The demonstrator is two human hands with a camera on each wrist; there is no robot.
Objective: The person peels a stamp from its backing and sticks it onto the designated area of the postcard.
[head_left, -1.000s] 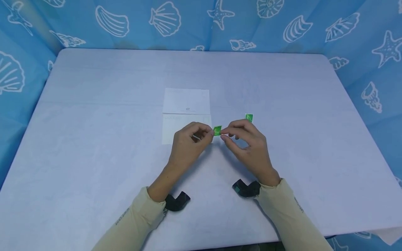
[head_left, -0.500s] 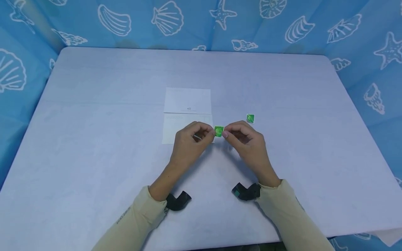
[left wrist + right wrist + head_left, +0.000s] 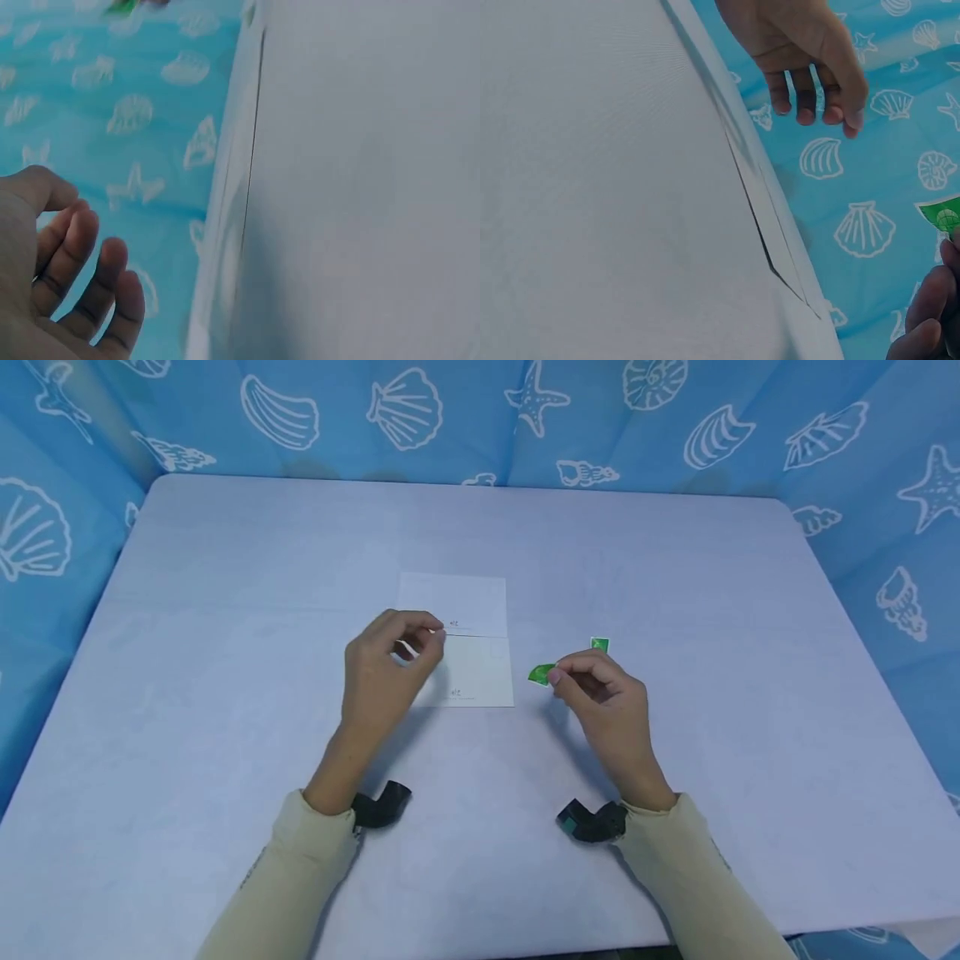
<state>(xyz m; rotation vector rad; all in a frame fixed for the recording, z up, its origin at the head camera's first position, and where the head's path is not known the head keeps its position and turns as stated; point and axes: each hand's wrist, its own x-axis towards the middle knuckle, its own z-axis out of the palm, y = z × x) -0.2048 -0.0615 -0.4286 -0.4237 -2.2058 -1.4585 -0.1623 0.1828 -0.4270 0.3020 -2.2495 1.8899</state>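
Note:
My right hand pinches a small green stamp with a white edge between thumb and fingertips, raised over the table. The stamp looks curved, and part of it shows at the edge of the right wrist view. My left hand hovers over the left side of two white cards, thumb and index fingertip together, nothing visible between them. One card lies behind the other, edges meeting; the left hand covers part of both. Behind the right hand lies another green stamp, partly hidden by the fingers.
A white cloth covers the table. Blue curtains with shell and starfish prints hang round its back and sides. Black wrist cameras sit under both sleeves.
Both hands held the stamp by its opposite edges; my left hand has let go and moved left and slightly back over the cards. My right hand keeps the stamp, now curved, almost in place.

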